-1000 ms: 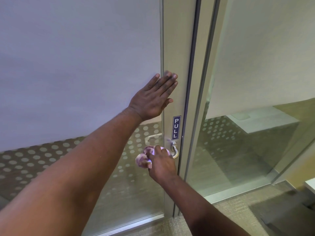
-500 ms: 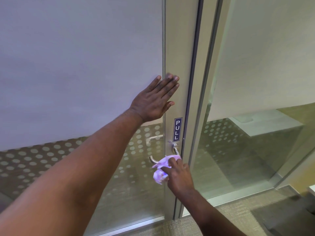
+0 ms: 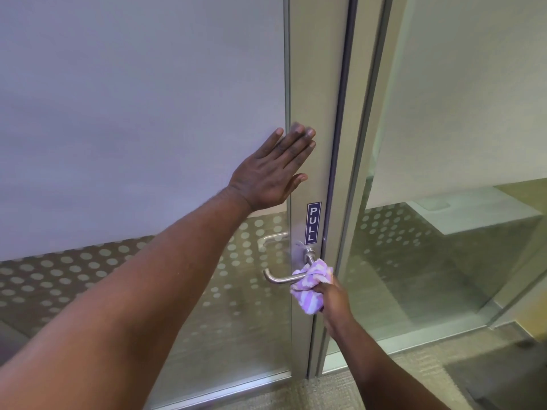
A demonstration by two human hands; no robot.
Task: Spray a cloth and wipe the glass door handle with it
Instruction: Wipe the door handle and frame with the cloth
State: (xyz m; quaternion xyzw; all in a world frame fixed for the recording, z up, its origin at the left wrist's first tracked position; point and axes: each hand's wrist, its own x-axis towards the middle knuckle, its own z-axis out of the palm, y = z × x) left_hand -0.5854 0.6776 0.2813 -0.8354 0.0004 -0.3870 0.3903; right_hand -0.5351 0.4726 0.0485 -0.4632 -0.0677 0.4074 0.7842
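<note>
A silver lever handle (image 3: 276,279) juts from the metal stile of a frosted glass door (image 3: 142,119), its free end pointing left. My right hand (image 3: 333,300) is shut on a bunched purple-and-white striped cloth (image 3: 310,284), pressed against the handle's right end near the pivot. My left hand (image 3: 273,170) lies flat with fingers spread on the door, at the edge of the glass and the stile, above the handle. No spray bottle is in view.
A blue PULL sign (image 3: 313,222) is stuck on the stile just above the handle. A fixed glass panel (image 3: 444,232) with a dotted band stands to the right. Carpet (image 3: 399,377) covers the floor below.
My right hand has slid the cloth from the handle's left end rightward to the pivot end, uncovering the lever. My left hand has stayed flat on the door.
</note>
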